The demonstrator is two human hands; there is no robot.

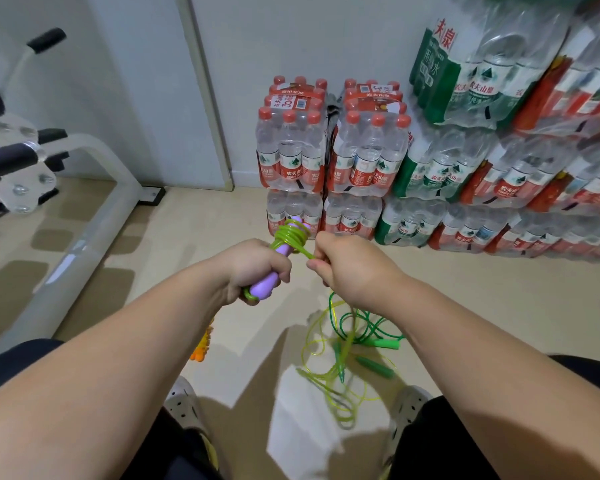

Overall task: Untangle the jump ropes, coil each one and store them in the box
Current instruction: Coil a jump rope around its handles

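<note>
Left hand (257, 268) grips lilac plastic handle (264, 286) as spool, mid-frame. Right hand (350, 268) pinches yellow-green translucent cord (291, 237) taut; I judge coiling.

The left hand (257, 266) hides the purple handle (261, 287) mid-length in its grip; floor ropes (342, 370) blur.

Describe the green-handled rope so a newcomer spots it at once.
Start at the floor between the shoes, below the right hand. The dark green rope lies there among yellow-green cord; green handles, not purple, mark it.
</note>
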